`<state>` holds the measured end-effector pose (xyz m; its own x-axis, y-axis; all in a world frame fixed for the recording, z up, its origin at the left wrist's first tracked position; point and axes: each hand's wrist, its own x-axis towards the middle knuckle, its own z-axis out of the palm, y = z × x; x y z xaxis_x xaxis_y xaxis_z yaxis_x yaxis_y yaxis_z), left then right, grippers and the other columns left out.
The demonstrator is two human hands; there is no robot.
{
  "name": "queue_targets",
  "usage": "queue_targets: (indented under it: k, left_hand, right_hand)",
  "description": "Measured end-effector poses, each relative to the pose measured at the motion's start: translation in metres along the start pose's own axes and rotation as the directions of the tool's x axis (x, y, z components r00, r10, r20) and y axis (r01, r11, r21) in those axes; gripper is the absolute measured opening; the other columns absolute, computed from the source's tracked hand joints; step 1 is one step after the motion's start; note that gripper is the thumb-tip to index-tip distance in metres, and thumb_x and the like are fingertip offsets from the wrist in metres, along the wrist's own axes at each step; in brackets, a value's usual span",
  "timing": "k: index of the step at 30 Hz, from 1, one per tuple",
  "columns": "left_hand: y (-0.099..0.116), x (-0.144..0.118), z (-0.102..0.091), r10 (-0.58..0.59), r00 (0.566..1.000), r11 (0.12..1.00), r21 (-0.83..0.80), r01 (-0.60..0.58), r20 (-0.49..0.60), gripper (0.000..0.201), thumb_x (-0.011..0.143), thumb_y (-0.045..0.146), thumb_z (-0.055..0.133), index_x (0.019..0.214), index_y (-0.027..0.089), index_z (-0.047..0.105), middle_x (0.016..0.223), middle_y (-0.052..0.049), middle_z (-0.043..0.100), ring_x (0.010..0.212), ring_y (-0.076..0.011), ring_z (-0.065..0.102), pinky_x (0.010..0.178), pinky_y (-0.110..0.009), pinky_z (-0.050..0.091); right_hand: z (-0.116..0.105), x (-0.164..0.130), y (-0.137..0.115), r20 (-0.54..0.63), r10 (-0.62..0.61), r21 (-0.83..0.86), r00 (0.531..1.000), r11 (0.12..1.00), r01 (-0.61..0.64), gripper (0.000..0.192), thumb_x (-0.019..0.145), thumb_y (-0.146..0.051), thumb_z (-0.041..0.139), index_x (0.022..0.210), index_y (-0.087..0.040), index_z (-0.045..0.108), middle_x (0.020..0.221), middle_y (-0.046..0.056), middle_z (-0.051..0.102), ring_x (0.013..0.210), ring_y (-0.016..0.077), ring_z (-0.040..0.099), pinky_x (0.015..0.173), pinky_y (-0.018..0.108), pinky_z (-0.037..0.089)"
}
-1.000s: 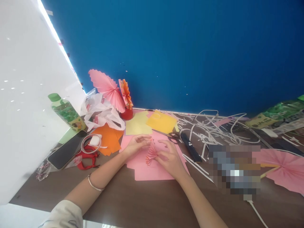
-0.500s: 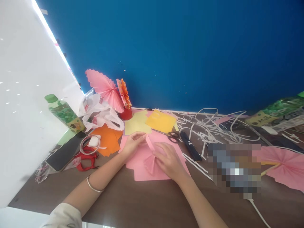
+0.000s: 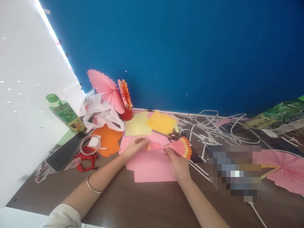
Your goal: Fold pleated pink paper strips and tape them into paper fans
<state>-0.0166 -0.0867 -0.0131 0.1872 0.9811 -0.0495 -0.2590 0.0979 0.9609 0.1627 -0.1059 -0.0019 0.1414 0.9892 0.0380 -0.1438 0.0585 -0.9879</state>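
A pleated paper fan, pink with a yellow and orange scalloped edge, is held level between my hands. My right hand pinches it near its gathered middle, and the spread end fans out to the right. My left hand closes its fingertips on the narrow left end, partly hiding it. Beneath both hands lie overlapping pink paper sheets. Just beyond them are a yellow sheet and a pale yellow one. Scissors lie behind the fan, partly covered.
At the left are a bottle, a phone, a tape roll, orange paper and a plastic bag. Pink folded fans stand behind. Tangled white cables and another pink fan lie right.
The folded fan has been turned, so its spread end with the orange and yellow edge now points right. My right hand has shifted slightly and rotated; my left hand has barely moved.
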Motion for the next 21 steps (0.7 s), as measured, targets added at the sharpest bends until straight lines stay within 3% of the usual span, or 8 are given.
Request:
queue_targets:
  k: [4,7,10,14,16,21]
  left_hand:
    - [0.000,-0.006,0.001,0.104,0.989,0.978,0.171,-0.120,0.102,0.040,0.062,0.035,0.074,0.093,0.015,0.058,0.096,-0.007,0.060,0.078,-0.0164,0.060,0.070,-0.030,0.049]
    - [0.001,-0.013,0.003,0.172,0.977,0.935,0.292,-0.202,0.128,0.064,0.060,0.033,0.076,0.117,0.021,0.048,0.121,-0.012,0.051,0.100,-0.0225,0.057,0.084,-0.036,0.047]
    - [0.003,-0.018,0.006,0.239,0.953,0.881,0.370,-0.293,0.186,0.070,0.065,0.033,0.072,0.127,0.023,0.042,0.133,-0.012,0.043,0.116,-0.0253,0.047,0.096,-0.038,0.040]
    - [0.005,-0.019,0.012,0.208,0.959,0.837,0.471,-0.278,0.194,0.036,0.070,0.034,0.067,0.102,0.017,0.063,0.105,-0.010,0.064,0.099,-0.0225,0.058,0.089,-0.035,0.044]
    - [0.004,-0.017,0.014,0.182,0.968,0.854,0.461,-0.243,0.172,0.023,0.074,0.034,0.062,0.087,0.016,0.067,0.092,-0.008,0.067,0.088,-0.0194,0.061,0.082,-0.032,0.047]
    - [0.003,-0.013,0.013,0.009,0.975,0.982,0.181,-0.050,0.222,0.028,0.071,0.036,0.066,0.086,0.012,0.066,0.072,-0.005,0.066,0.061,-0.0125,0.059,0.062,-0.026,0.048]
  right_hand:
    - [0.002,0.003,-0.004,-0.001,0.092,0.218,0.996,0.972,-0.090,0.025,0.055,-0.035,0.079,0.064,-0.020,0.062,0.058,-0.002,0.059,0.052,0.0093,0.051,0.054,0.026,0.046]
    - [0.002,0.004,-0.004,0.014,0.101,0.233,0.995,0.967,-0.101,0.025,0.054,-0.034,0.080,0.061,-0.018,0.062,0.054,-0.002,0.058,0.049,0.0082,0.050,0.051,0.024,0.044]
    - [0.001,0.005,0.003,0.003,0.098,0.196,0.995,0.976,-0.097,0.026,0.054,-0.034,0.080,0.063,-0.017,0.062,0.054,-0.001,0.059,0.050,0.0098,0.052,0.052,0.025,0.045]
    - [-0.001,0.006,0.010,-0.030,0.091,0.153,0.995,0.985,-0.086,0.026,0.056,-0.032,0.079,0.070,-0.017,0.063,0.064,0.000,0.064,0.058,0.0110,0.057,0.059,0.026,0.047]
    - [-0.001,0.006,0.010,0.001,0.084,0.162,0.996,0.983,-0.083,0.024,0.059,-0.031,0.078,0.072,-0.018,0.063,0.066,-0.001,0.064,0.059,0.0101,0.057,0.060,0.025,0.047]
    - [0.001,0.007,0.001,0.159,0.126,0.238,0.979,0.958,-0.161,0.031,0.059,-0.027,0.078,0.086,-0.023,0.064,0.081,0.001,0.067,0.065,0.0105,0.058,0.059,0.023,0.047]
